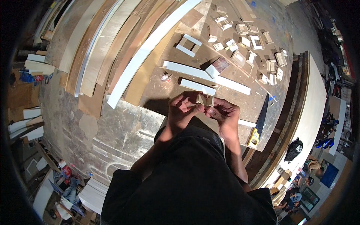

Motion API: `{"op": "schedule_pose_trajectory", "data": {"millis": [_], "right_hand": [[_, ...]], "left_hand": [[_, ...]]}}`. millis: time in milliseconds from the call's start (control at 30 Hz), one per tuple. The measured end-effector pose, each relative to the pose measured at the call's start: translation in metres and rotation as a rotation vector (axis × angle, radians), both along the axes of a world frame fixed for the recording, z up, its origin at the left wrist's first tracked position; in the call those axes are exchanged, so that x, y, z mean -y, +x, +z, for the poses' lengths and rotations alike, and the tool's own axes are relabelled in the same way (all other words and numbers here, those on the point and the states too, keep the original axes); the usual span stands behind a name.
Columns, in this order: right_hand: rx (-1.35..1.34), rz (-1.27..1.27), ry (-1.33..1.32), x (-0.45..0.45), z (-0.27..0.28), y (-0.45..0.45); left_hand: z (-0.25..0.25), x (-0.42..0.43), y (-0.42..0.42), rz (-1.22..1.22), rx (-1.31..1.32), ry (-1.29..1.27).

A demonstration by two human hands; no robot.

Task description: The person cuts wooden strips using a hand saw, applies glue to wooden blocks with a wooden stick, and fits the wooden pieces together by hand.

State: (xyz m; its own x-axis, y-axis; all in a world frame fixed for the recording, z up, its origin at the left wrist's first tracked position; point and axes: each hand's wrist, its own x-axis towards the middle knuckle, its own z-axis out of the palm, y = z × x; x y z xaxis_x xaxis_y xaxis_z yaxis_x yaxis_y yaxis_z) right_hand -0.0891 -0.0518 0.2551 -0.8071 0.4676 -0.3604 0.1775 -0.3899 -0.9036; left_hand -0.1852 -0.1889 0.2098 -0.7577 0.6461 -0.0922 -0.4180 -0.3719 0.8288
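Observation:
Close in front of my body, both hands grip a small wooden block assembly point(205, 100) with pale sides and an open middle. My left hand point(184, 108) has its thumb and fingers closed on its left side. On the other side, my right hand point(225, 113) pinches it between thumb and fingers. Just beyond the hands lies a short white-faced strip point(197, 86). Behind that is a longer white strip point(206, 77), with a small white-and-brown piece point(217, 67) resting against it. A hand saw with a yellow handle point(254, 137) lies right of my right hand.
Several small wooden frames and blocks point(256, 42) cover the far right of the worktable point(157, 80). A square frame point(188, 45) sits at the back. Long boards point(108, 52) are stacked at left. A large pale panel point(305, 112) stands at right, with a black bag point(293, 149) on it.

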Motion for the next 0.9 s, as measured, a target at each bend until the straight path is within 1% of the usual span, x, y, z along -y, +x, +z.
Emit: {"op": "schedule_pose_trajectory", "data": {"millis": [167,367,433,467,567,633,733,800,900], "right_hand": [[0.018,0.003,0.010,-0.002,0.003,-0.002],[-0.003,0.004,0.039,-0.004,0.002,-0.003],[-0.008,0.009,0.044,-0.005,0.001,-0.003],[-0.005,0.010,0.038,-0.006,0.000,-0.004],[-0.025,0.022,0.042,-0.008,-0.005,-0.003],[-0.047,0.033,0.052,-0.009,-0.007,-0.004],[-0.051,0.023,0.026,-0.011,-0.009,-0.004],[-0.040,0.052,0.090,-0.012,-0.015,-0.003],[-0.062,0.075,0.094,-0.010,-0.015,-0.006]], "left_hand": [[0.000,0.000,-0.001,-0.047,0.065,0.010],[-0.004,-0.002,-0.004,-0.063,-0.019,0.017],[-0.003,-0.003,-0.004,-0.079,0.070,0.008],[-0.004,-0.004,-0.004,-0.080,0.072,0.007],[-0.005,-0.005,-0.005,-0.060,0.020,0.006],[-0.002,-0.004,-0.006,-0.079,-0.010,-0.066],[-0.009,-0.001,-0.009,-0.106,0.022,-0.045],[-0.010,0.000,-0.010,-0.117,0.000,-0.053],[-0.011,0.006,-0.016,-0.155,-0.020,-0.058]]}}
